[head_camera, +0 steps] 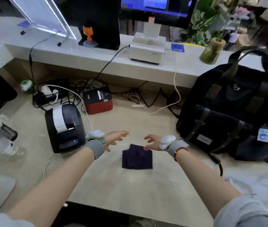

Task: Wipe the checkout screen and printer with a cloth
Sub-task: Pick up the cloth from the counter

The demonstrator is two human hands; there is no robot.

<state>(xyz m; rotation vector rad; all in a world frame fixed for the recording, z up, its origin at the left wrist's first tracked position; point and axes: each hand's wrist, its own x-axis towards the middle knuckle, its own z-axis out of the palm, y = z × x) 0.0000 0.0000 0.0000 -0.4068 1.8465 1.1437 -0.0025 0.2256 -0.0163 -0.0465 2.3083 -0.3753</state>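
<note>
A folded dark purple cloth [137, 157] lies flat on the beige desk [130, 185] in front of me. My left hand [115, 139] hovers just left of and above the cloth, fingers spread and empty. My right hand [152, 142] is at the cloth's upper right corner, fingers spread; I cannot tell whether it touches the cloth. A black receipt printer [65, 126] with white paper stands left of my left wrist. The checkout screen [156, 7] glows blue on the raised counter at the back.
A red-and-black small printer [98, 99] sits behind amid tangled cables and a power strip [48, 93]. A white printer [147, 46] stands on the raised counter. A large black backpack [228, 108] fills the right side. A plastic bottle [7, 148] lies left.
</note>
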